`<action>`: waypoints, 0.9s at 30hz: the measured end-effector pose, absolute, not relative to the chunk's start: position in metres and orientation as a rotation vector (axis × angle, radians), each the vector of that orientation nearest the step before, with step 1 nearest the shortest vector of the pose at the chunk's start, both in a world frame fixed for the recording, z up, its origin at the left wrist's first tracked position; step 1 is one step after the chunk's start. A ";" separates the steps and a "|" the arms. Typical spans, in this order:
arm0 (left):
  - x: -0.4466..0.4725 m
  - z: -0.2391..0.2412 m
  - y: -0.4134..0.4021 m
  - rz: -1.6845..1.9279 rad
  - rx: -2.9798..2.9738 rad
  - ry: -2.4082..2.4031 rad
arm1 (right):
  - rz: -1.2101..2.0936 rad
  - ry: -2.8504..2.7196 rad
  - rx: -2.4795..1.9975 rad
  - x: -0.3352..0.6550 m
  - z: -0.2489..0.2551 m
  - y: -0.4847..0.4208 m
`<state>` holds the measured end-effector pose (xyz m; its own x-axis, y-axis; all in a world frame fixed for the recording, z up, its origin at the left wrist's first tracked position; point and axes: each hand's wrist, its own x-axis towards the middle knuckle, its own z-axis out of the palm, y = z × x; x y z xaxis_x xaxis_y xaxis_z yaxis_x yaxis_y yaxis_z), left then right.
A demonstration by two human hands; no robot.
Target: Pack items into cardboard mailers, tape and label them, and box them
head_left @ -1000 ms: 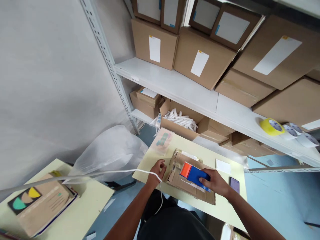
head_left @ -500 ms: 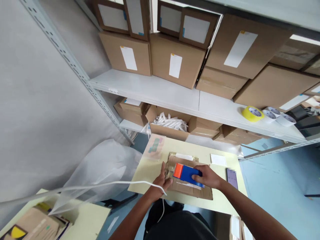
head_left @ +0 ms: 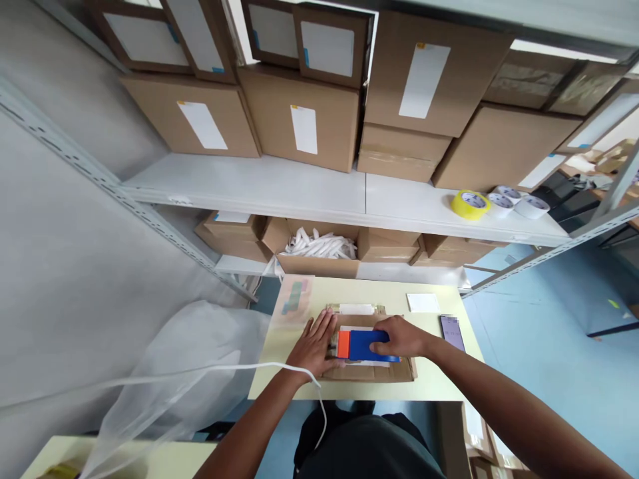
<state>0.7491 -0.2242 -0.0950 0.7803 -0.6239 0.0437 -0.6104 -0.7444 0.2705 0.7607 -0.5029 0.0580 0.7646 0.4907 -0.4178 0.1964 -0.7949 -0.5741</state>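
A flat brown cardboard package [head_left: 384, 370] lies on the pale yellow table [head_left: 439, 382] in front of me. My left hand [head_left: 315, 344] rests flat on the package's left end, fingers stretched out. My right hand [head_left: 399, 335] grips a blue and orange tape dispenser [head_left: 358, 344] that sits on top of the package, its orange end next to my left fingers. A white label [head_left: 356, 309] shows at the package's far edge.
A phone [head_left: 452, 332] and a white card [head_left: 423, 303] lie on the table to the right. Metal shelves behind hold cardboard boxes [head_left: 305, 121], tape rolls [head_left: 470, 203] and an open box of white items [head_left: 317, 247]. A clear plastic bag [head_left: 186, 362] stands to the left. A white cord [head_left: 210, 370] crosses my left wrist.
My view swung round so the shelves now face me squarely. My left hand went from curled at the package's edge to flat on it. The dispenser stayed on the package under my right hand.
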 end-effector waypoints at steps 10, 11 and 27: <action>0.753 -0.094 -0.219 -0.089 2.672 -0.966 | 0.730 -0.423 -2.463 0.747 0.070 -0.583; 0.754 -0.095 -0.219 -0.094 2.666 -0.967 | 0.722 -0.408 -2.457 0.744 0.068 -0.594; 0.761 -0.096 -0.209 -0.127 2.754 -1.004 | 0.674 -0.268 -2.391 0.730 0.032 -0.654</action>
<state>0.7606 -0.2090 -0.0963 0.7648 -0.6442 -0.0101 -0.6263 -0.7470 0.2229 0.7298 -0.6540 0.0322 0.8483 0.3464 -0.4005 0.0229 -0.7797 -0.6257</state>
